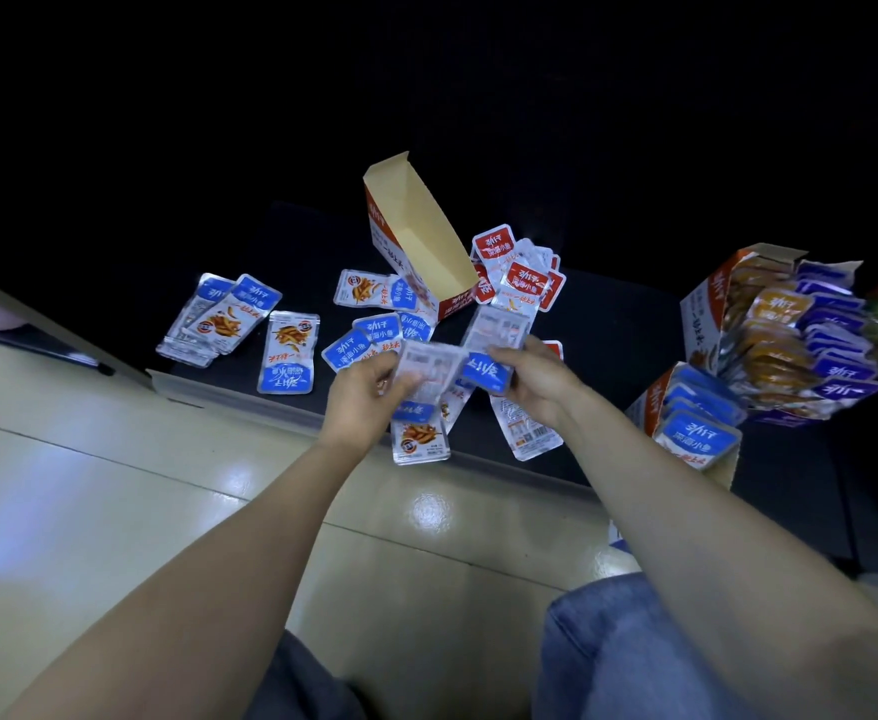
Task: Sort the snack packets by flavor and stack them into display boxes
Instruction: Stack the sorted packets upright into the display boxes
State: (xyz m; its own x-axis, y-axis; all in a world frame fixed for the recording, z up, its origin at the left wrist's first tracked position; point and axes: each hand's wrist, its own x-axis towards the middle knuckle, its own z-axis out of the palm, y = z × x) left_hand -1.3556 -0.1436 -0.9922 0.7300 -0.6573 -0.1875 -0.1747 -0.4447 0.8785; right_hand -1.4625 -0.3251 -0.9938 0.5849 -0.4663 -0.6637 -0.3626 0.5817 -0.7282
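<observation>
The dark counter (608,330) is carrying everything; the empty display box (416,236) is lying open mid-counter, seemingly awaiting a flavor; the filled boxes (707,309) are standing at the right, their packets grouped by color; loose blue packets (229,319) are lying scattered at the left, red packets (520,272) heaped beside the empty box; the left hand (359,387) is gripping a blurred packet (426,366) and the right hand (535,376) is pinching a blue packet (486,371), probably gathering a matching stack.

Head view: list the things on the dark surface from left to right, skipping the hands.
Blue packet pile → single blue packet → empty box → red packets → box of blue packets → box of orange and purple packets.
</observation>
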